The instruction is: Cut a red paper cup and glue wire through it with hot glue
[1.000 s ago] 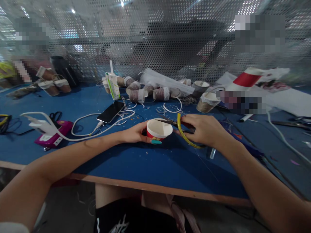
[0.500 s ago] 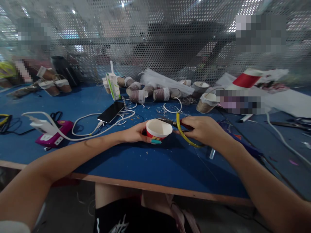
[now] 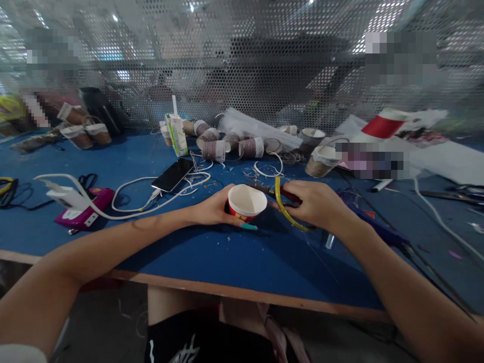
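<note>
My left hand [image 3: 215, 205] is wrapped round the left side of a red paper cup [image 3: 247, 200] with a white rim. The cup stands upright, its mouth facing up, and it looks empty. Along its front lies my thumb, with a long turquoise nail. Just right of the cup, my right hand [image 3: 315, 201] grips scissors whose dark blades [image 3: 261, 188] point left behind the cup's rim. A curved yellow piece [image 3: 283, 207] hangs at the grip; whether it belongs to the scissors I cannot tell.
Behind the hands lie a phone [image 3: 173, 175] on a white cable, a drink carton [image 3: 177, 135] and several twine-wrapped cups [image 3: 251, 147]. A purple power strip [image 3: 85, 207] sits at left. Right of my right hand is a blue tool [image 3: 381, 229]. The table's front edge [image 3: 227, 291] runs near my lap.
My left thumb has slid right and a little down along the cup's front. The cup has tilted or turned slightly. My right hand has barely moved.
</note>
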Action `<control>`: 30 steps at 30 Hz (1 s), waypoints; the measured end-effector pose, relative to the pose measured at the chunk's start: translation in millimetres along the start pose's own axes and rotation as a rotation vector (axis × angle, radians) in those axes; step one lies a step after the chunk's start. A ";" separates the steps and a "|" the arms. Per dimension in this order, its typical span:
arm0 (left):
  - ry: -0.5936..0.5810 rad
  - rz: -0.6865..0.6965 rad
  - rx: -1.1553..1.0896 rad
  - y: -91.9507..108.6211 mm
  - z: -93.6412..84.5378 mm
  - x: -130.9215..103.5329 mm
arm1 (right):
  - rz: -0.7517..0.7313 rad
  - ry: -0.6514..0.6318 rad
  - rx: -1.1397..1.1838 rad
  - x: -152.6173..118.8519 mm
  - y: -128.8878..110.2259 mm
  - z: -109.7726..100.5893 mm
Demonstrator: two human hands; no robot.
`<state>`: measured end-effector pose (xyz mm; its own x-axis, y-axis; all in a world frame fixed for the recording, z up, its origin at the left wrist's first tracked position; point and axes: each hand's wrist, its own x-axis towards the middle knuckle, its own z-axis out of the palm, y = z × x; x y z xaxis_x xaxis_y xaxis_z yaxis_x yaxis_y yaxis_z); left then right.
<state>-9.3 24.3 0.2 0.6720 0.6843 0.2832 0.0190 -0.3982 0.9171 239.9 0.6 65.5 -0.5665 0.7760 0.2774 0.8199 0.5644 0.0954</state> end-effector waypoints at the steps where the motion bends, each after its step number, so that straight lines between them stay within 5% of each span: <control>1: -0.019 0.007 -0.023 -0.6 -0.2 0.6 | 0.016 0.014 0.006 0.2 -1.4 -1.2; 30: -0.108 0.061 -0.064 8.2 1.6 0.5 | 0.126 -0.218 -0.149 -0.8 -12.2 -21.9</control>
<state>-7.6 20.4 7.4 0.7462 0.5891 0.3100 -0.0687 -0.3950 0.9161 232.2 -13.1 85.0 -0.4504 0.8887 0.0859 0.8790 0.4245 0.2173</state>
